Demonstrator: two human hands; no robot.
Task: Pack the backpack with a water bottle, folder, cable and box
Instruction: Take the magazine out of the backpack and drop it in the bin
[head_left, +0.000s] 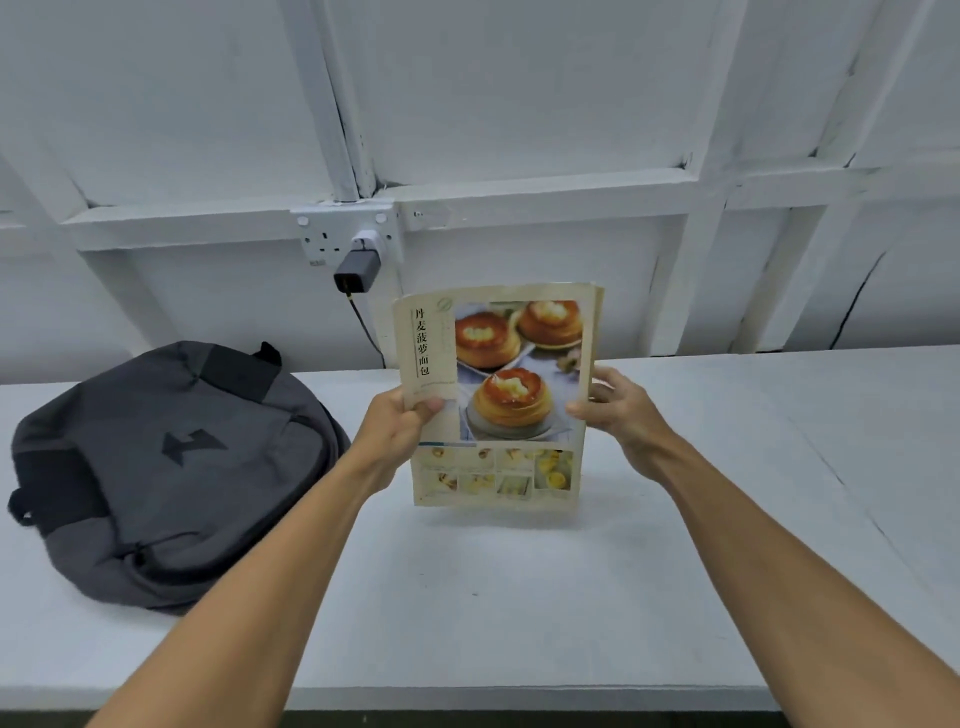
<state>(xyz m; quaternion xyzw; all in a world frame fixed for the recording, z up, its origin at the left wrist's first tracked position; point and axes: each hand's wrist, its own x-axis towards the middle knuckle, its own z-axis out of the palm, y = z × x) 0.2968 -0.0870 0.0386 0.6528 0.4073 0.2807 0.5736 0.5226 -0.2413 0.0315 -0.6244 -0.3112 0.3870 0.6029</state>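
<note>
Over the near edge of the white surface (519, 597), two bare forearms reach forward from the bottom corners of the frame. Left hand (400, 431) grips the left edge of a thin, worn paper folder with a printed cover of golden pastries (498, 395); thumb lies across the front cover, fingers hidden behind. Right hand (618, 405) holds the right edge, thumb tip on the cover, fingers curled round the back. Folder held upright, cover facing the camera, above the middle of the surface; lower edge appears clear of the surface, a soft shadow beneath it. Vertical dark lettering runs down the cover's left strip; a row of small photo panels along the bottom.

Left part of the surface: a grey fabric backpack with black patches and a dark emblem (171, 467) lies flat, well apart from the folder, zips appear shut.

Beyond the far edge: white panelled wall (519, 104). On it, a white double wall socket (345, 234) with a grey plug-in charger (358, 270); a thin dark cable (366, 327) drops from the charger and passes behind the folder's upper left corner.
</note>
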